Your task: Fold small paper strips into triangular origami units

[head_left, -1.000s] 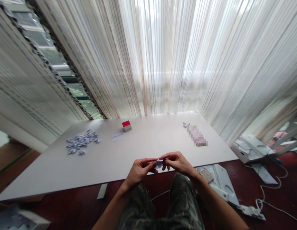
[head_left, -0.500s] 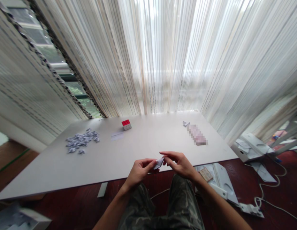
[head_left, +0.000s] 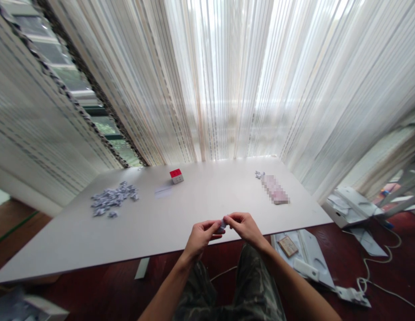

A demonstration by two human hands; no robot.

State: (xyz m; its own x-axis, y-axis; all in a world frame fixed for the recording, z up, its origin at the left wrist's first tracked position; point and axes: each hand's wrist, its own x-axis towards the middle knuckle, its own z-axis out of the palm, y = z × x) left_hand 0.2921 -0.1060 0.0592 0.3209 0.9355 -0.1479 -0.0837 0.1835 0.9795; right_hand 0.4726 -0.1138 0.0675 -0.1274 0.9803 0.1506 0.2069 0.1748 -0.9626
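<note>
A small folded piece of white paper [head_left: 222, 224] is pinched between both hands, just above the front edge of the white table [head_left: 154, 232]. My left hand [head_left: 201, 235] grips its left side with thumb and fingers. From the right, my right hand [head_left: 243, 226] pinches the other end, and the fingers cover much of the paper. On the table's left lies a pile of small folded paper pieces [head_left: 115, 198]. A few similar folded pieces [head_left: 259, 174] sit at the back right, beside a pinkish blurred-out item [head_left: 275, 189].
A puzzle cube [head_left: 176, 176] with a red top stands near the table's back, by a flat paper strip [head_left: 163, 191]. Striped curtains [head_left: 224, 89] hang behind. Below on the right are a white box [head_left: 308, 254], a wooden block [head_left: 288, 246] and cables [head_left: 364, 267].
My right hand's fingers have closed in on the paper, and its forefinger, stretched out before, is now bent in a pinch. Less of the paper shows. Things on the table have stayed put.
</note>
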